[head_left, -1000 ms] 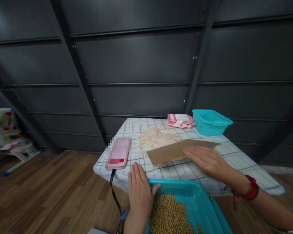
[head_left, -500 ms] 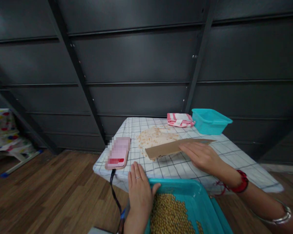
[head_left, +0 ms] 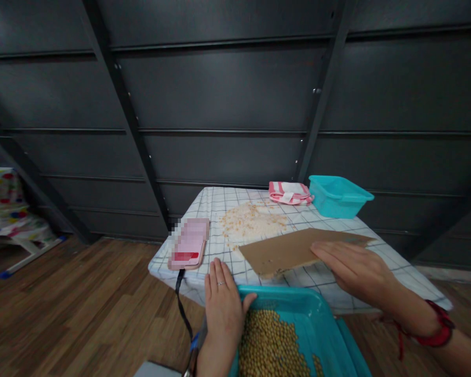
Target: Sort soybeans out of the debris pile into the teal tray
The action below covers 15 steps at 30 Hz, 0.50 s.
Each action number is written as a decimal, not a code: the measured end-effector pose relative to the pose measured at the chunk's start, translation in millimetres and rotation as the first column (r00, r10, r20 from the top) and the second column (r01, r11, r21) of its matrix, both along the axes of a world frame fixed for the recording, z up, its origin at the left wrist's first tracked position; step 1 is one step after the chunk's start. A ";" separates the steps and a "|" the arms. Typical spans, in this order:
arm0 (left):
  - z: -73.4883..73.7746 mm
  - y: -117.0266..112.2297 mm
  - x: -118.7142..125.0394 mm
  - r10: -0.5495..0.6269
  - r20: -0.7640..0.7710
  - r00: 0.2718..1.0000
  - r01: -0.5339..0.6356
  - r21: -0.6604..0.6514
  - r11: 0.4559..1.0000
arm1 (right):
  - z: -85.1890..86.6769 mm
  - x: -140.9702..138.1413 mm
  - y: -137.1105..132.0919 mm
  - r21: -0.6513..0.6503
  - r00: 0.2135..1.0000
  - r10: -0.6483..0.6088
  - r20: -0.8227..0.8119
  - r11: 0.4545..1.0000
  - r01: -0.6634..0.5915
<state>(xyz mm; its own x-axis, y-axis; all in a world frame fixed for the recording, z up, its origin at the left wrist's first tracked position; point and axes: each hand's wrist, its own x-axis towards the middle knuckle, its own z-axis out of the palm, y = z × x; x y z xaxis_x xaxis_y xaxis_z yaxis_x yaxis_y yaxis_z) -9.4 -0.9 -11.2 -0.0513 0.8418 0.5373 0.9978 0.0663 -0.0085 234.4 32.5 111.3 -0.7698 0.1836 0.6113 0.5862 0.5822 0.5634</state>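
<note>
My left hand (head_left: pixel 223 305) grips the left rim of a teal tray (head_left: pixel 322 324) filled with tan beans (head_left: pixel 270 345), thumb inside the rim and fingers along the outside. My right hand (head_left: pixel 355 268) lies with fingers together on a brown cardboard sheet (head_left: pixel 286 250), holding it tilted over the checked tablecloth (head_left: pixel 235 204). Beyond the cardboard's far edge lies a patch of pale husks and crumbs (head_left: pixel 251 221) on the cloth.
A pink phone (head_left: pixel 188 243) with a dark strap lies at the table's left front corner. A folded pink striped cloth (head_left: pixel 289 192) and a small teal tub (head_left: pixel 339 196) sit at the back. Dark metal wall panels stand behind; wood floor to the left.
My right hand has drawn the cardboard back toward me and to the right, away from the husk patch, after pushing it forward. The left hand stays on the tray rim.
</note>
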 end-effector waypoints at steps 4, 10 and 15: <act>-1.8 -0.1 -0.3 -0.007 0.000 1.000 0.007 0.014 1.000 | 1.4 -2.7 6.9 0.041 0.999 -0.003 -0.046 0.999 0.005; -1.0 -1.0 -0.1 0.001 -0.002 1.000 -0.001 -0.003 1.000 | -5.5 -10.6 2.7 0.004 1.000 -0.006 -0.017 1.000 0.006; 1.5 -0.8 -0.3 0.005 -0.010 1.000 -0.005 -0.017 1.000 | -9.1 -0.9 -11.5 -0.067 0.999 -0.020 -0.034 0.998 0.018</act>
<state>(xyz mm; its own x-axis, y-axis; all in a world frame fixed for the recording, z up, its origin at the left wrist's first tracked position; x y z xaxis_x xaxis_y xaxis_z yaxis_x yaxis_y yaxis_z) -9.8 -1.7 -9.7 -0.0506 0.8507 0.5231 0.9973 0.0710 -0.0192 233.5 21.1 102.2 -0.7446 0.2392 0.6232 0.6157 0.6067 0.5028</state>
